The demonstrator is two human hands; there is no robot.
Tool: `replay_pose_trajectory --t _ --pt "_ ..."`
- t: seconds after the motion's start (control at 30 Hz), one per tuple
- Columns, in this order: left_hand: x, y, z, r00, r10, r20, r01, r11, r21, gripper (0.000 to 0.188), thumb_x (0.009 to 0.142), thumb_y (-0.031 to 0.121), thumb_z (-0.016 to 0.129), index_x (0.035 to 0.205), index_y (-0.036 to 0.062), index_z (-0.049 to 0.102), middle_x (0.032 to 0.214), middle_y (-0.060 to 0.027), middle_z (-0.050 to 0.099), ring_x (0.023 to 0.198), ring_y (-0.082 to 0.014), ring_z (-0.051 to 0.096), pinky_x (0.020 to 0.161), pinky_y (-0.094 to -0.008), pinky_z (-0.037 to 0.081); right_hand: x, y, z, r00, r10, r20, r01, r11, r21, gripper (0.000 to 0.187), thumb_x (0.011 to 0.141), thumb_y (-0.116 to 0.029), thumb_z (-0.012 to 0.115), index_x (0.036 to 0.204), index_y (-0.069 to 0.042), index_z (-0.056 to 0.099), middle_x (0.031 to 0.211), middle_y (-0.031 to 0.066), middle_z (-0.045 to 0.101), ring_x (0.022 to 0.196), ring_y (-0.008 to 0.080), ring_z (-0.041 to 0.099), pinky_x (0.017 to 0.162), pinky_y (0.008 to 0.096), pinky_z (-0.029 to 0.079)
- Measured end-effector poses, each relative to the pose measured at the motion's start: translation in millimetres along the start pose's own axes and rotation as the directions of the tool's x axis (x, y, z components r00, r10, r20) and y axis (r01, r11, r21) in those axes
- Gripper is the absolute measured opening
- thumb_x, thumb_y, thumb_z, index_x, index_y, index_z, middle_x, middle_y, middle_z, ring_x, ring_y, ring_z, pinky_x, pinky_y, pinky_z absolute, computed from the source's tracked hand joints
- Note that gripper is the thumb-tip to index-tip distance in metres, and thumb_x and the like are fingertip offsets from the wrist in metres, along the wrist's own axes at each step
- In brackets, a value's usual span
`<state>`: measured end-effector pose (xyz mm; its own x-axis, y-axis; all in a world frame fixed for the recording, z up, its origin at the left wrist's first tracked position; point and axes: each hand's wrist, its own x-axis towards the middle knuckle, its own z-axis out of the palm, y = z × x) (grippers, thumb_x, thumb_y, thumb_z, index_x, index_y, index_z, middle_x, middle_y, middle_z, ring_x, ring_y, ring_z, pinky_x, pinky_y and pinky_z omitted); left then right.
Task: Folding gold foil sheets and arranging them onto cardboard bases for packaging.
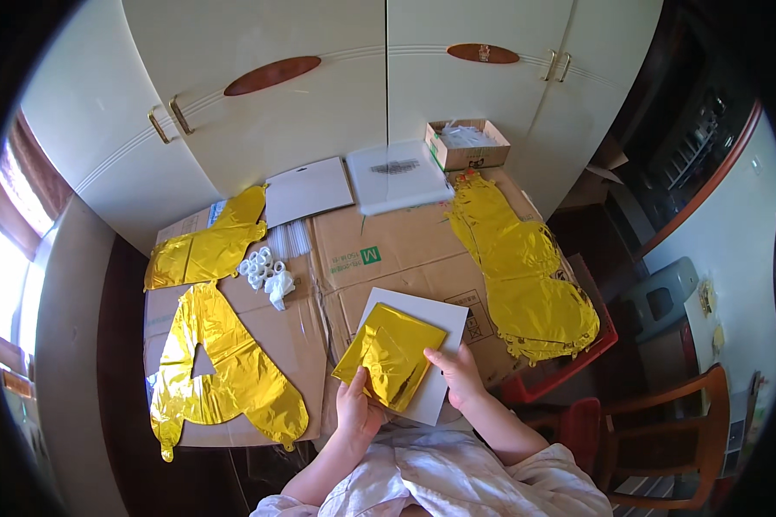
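Observation:
A folded gold foil balloon (395, 349) lies on a white card (435, 392) near the table's front edge. My left hand (359, 409) is closed on the foil's lower left edge, thumb on top and fingers hidden beneath. My right hand (459, 376) is closed at the right side, its thumb pressing the foil's right edge over the card. A flat gold letter-shaped balloon (254, 370) lies to the left, with another gold balloon (203, 250) behind it. To the right stretches a pile of flat gold balloons (522, 276).
Flattened cardboard (388, 263) covers the table. White rolls (263, 269) sit left of centre, next to clear straws (291, 239). Farther back are a stack of white cards (309, 191), a clear plastic bag (398, 178) and a small carton (470, 153). A wooden chair (707, 431) stands at right.

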<state>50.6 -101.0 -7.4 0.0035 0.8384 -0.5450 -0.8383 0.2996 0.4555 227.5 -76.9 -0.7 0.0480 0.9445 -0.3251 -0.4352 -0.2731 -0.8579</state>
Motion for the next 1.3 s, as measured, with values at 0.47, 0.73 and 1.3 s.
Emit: replay_pose_trajectory --t 0.47,0.73,1.3 --pt "2.7 10.7 2.2 1.000 0.018 -0.003 -0.018 0.999 0.031 0.027 0.101 0.011 0.048 0.127 0.0047 0.047 0.122 -0.0099 0.061 0.110 -0.0259 0.064 0.093 -0.0431 0.055 3.6 -2.6 1.7 0.997 0.073 0.028 -0.073 0.997 0.009 0.048 0.088 -0.018 0.074 0.128 -0.003 0.052 0.120 0.0046 0.061 0.110 0.0144 0.056 0.096 0.0315 0.043" --pt "-14.3 13.1 0.7 0.996 -0.052 0.079 0.051 0.998 0.026 0.031 0.097 0.005 0.052 0.127 -0.0008 0.050 0.122 -0.0115 0.062 0.111 -0.0251 0.064 0.092 -0.0380 0.055 10.3 -4.5 -9.1 0.996 0.049 0.070 -0.049 0.999 0.007 0.030 0.087 -0.005 0.070 0.115 -0.002 0.059 0.109 0.0051 0.067 0.098 0.0122 0.063 0.091 0.0293 0.047" --pt "16.9 77.1 -28.2 0.819 -0.377 0.434 0.145 0.866 0.479 0.031 0.102 0.019 0.052 0.128 0.0024 0.054 0.123 -0.0110 0.064 0.111 -0.0207 0.063 0.094 -0.0353 0.052 25.1 -38.7 -14.5 0.932 0.081 0.354 -0.053 0.995 -0.087 0.046 0.085 -0.009 0.075 0.126 -0.003 0.055 0.119 0.0070 0.065 0.108 0.0157 0.061 0.097 0.0331 0.047"
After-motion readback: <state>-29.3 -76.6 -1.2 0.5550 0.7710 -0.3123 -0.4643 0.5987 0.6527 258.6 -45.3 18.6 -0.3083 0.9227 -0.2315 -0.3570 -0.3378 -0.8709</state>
